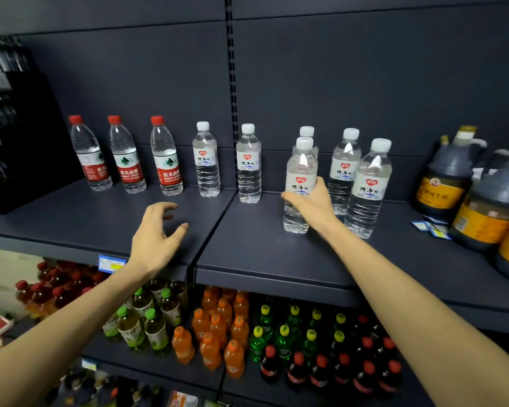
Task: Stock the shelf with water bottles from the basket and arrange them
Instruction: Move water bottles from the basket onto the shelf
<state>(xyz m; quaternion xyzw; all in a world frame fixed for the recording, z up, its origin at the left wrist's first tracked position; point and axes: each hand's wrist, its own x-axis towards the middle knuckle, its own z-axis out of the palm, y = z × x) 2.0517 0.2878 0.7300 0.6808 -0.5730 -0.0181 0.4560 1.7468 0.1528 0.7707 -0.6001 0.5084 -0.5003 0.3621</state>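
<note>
On the dark shelf (262, 254) stand three red-capped water bottles (128, 157) at the left and several white-capped water bottles (206, 161) to their right. My right hand (312, 204) grips one white-capped bottle (300, 168) standing upright on the shelf, in front of another bottle (307, 132). Two more white-capped bottles (368, 189) stand just right of it. My left hand (156, 230) hovers over the shelf's front left part, fingers spread, holding nothing. The basket is not in view.
Large dark sauce jugs (450, 177) with yellow labels crowd the shelf's right end, with small blue packets (432, 227) beside them. Below, a lower shelf holds green tea, orange soda (218, 327), green and cola bottles. A black rack (21, 136) stands at the left end.
</note>
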